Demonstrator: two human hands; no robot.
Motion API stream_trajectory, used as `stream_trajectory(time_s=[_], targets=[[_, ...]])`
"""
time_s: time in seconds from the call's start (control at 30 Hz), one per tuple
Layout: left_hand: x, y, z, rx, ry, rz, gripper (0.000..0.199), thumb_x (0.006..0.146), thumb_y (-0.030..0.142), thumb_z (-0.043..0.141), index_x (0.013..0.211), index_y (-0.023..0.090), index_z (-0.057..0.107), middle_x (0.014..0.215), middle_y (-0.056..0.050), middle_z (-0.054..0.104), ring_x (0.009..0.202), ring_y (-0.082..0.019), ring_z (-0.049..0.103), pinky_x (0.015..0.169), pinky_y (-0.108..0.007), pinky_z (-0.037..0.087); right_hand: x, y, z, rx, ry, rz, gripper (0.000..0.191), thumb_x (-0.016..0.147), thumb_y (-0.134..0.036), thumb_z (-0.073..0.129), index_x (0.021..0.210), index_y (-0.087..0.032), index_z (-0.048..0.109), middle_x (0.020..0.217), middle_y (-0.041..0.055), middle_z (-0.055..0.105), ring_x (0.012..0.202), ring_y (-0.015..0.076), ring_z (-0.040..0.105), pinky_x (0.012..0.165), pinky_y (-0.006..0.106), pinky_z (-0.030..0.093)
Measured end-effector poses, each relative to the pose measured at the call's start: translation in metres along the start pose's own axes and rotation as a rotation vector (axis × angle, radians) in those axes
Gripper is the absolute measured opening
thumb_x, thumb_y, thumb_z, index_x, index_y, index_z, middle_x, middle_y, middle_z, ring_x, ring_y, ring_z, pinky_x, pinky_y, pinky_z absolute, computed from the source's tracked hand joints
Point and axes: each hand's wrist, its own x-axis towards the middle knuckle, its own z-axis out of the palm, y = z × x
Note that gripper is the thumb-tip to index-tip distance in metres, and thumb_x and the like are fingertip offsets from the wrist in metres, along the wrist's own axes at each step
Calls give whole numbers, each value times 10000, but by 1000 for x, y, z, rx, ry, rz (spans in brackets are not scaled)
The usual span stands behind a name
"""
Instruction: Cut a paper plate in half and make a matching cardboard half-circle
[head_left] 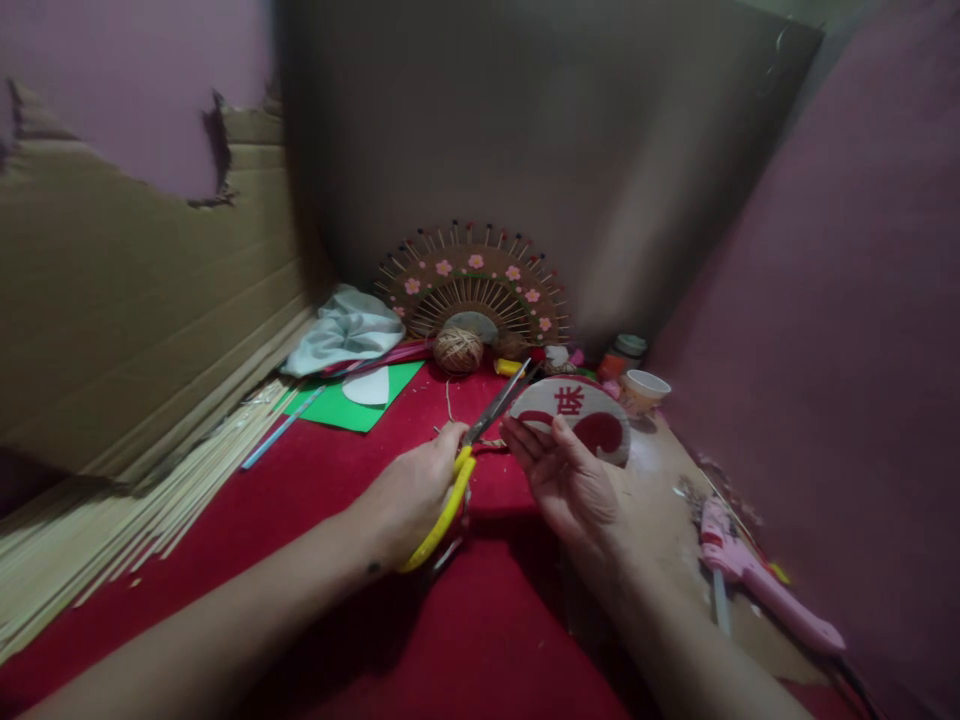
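My left hand is closed around yellow-handled scissors, whose blades point up and away to the right. A thin twine runs between my two hands, and a strand leads back toward a twine ball. My right hand, palm up, holds a round cardboard disc with red printing, its thumb over the near edge. The blade tips are just left of the disc's far side.
A flowered matchstick fan stands at the back. Thin wooden sticks, green paper and a pale cloth are left. At the right are a paper cup and a pink glue gun on cardboard.
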Motion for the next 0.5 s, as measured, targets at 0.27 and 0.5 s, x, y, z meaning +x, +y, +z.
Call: stream_trajectory(time_s=[0.27,0.5], targets=[[3,5,5,-245,-66,-168,225,774,369,478,878,178,537,537,14,535,437,-130,514,410,-213,342,-2,2,-1,-186,-25,38,162,723,-284,629,758,-130,664,829,86,693,852,190,637,897,352,431],[12,11,-7,-979,-156,-309,404,698,530,565,814,143,561,528,-22,577,345,-134,514,343,-248,403,-20,1,6,-698,-161,-140,172,734,-221,624,892,-201,688,924,58,667,840,181,609,848,323,441]])
